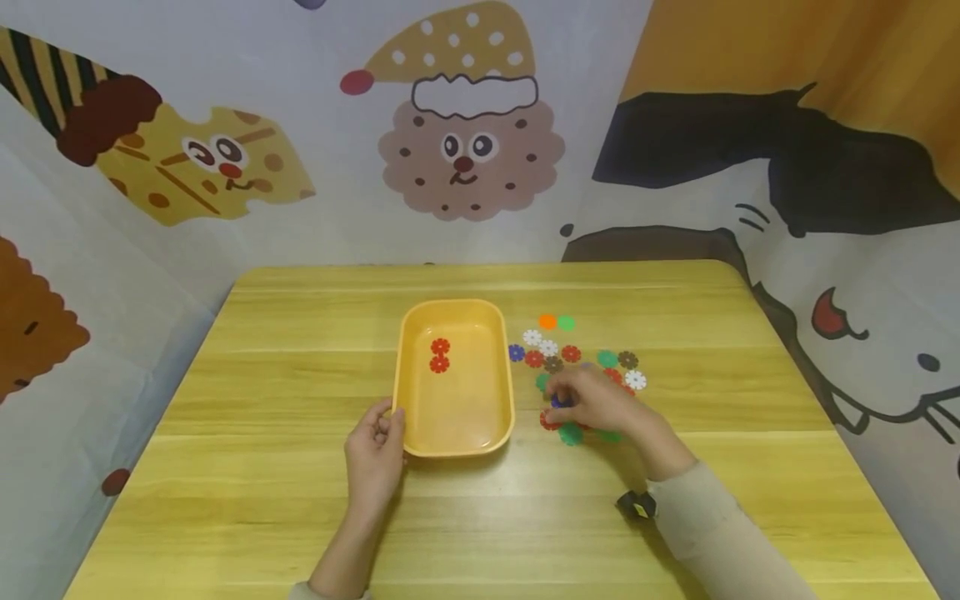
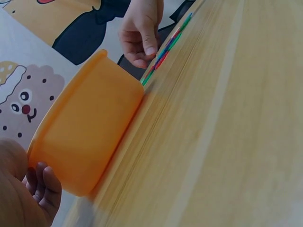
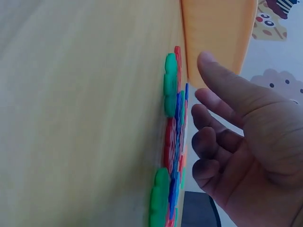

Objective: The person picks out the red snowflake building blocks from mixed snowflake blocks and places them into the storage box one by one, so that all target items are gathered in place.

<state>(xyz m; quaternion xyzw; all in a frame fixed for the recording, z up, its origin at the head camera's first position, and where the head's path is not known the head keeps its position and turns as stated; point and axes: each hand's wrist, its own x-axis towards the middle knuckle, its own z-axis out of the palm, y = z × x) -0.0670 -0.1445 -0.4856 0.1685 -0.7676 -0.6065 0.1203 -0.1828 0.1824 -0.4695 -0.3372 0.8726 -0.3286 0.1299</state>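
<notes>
The yellow tray (image 1: 459, 408) lies at the middle of the head view on a wooden table (image 1: 225, 467). At its lower left corner is the left hand (image 1: 375, 454), gripping the side with the thumb at the rim and the fingers curled against the outside. In the tray, left of its middle, two red discs (image 1: 439, 364) lie one above the other in the frame, edges meeting. Right of centre, the right hand (image 1: 596, 404) is over the loose discs, its thumb and fingers curved and moderately apart, with a gap between them and nothing visibly held. Around it spread green (image 1: 571, 434), white (image 1: 635, 380), blue, brown and red discs, some hidden by the hand. An orange disc (image 1: 548, 321) and a light green disc (image 1: 566, 322) lie side by side at the group's top. A black object (image 1: 636, 505) shows beside the right sleeve (image 1: 693, 508), lower right. Cartoon figures cover the wall (image 1: 322, 237) behind.
</notes>
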